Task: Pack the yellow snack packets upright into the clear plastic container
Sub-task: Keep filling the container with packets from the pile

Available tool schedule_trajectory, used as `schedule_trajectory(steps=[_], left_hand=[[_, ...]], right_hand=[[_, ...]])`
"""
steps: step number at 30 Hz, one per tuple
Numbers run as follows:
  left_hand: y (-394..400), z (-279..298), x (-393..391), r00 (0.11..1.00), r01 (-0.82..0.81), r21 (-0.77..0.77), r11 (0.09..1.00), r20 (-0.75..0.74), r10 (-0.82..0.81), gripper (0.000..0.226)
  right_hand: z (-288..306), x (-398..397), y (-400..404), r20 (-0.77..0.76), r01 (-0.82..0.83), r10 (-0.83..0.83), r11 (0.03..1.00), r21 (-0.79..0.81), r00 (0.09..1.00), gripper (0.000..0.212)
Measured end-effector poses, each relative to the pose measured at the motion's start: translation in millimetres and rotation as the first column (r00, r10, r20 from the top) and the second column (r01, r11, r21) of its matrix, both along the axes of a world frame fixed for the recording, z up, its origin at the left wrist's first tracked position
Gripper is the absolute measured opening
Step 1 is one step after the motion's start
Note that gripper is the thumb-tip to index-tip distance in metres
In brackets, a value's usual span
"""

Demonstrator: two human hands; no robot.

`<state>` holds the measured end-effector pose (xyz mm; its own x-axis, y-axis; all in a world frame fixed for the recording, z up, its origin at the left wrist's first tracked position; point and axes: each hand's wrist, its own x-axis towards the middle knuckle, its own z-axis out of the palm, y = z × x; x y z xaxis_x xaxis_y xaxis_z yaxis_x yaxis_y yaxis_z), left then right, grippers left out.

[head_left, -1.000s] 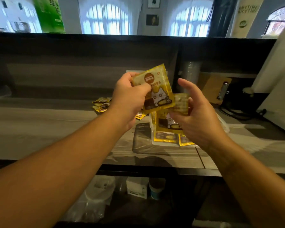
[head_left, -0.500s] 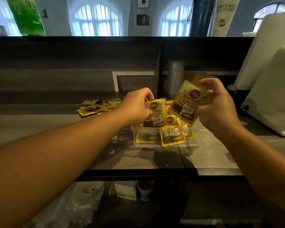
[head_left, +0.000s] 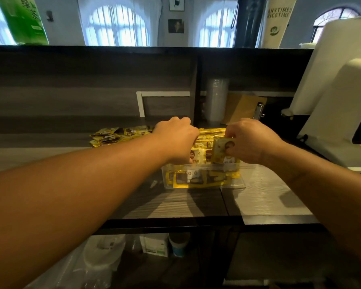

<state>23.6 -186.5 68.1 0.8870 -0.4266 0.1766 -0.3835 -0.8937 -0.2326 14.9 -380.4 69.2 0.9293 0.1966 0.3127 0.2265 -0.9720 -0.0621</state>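
a person's right hand (head_left: 251, 140) pinches a yellow snack packet (head_left: 222, 148) by its top edge, lowering it upright into the clear plastic container (head_left: 204, 180) on the wooden counter (head_left: 265, 201). the left hand (head_left: 176, 140) curls over packets already inside. the foil pouches look light, crinkly and slippery; best gripped at the sealed edge. spare packets (head_left: 117, 135) lie behind.

Dim interior, backlit by bright windows
Arched windows (head_left: 117, 24) blow out to white; the worktop (head_left: 265, 197) catches a pale sheen and forearm shadows, while wide-angle distortion bends the edges and the shelf below stays murky
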Motion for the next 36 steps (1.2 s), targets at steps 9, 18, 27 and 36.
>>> schedule_trajectory(steps=[9, 18, 27, 36], left_hand=[[1.3, -2.2, 27.6, 0.918, -0.144, 0.049, 0.988, -0.366, 0.152, 0.152], [-0.1, -9.4, 29.2, 0.959, -0.099, 0.082, 0.992, -0.256, 0.117, 0.146], [6.6, -18.7, 33.9, 0.992, -0.024, -0.006, 1.000, -0.126, 0.023, 0.101], [11.2, -11.2, 35.5, 0.978, -0.036, -0.038, 0.999, -0.207, 0.028, 0.129]], right_hand=[[-0.4, 42.2, 15.4, -0.343, -0.197, 0.045, 0.885, -0.422, 0.938, 0.115], [-11.9, 42.6, 22.5, -0.201, -0.171, 0.086, 0.873, -0.458, 0.976, 0.116], [-16.4, 38.6, 23.1, -0.178, -0.126, 0.078, 0.951, -0.282, 0.981, 0.086], [-11.3, 46.4, 18.6, -0.267, -0.153, 0.087, 0.960, -0.237, 0.960, 0.107]])
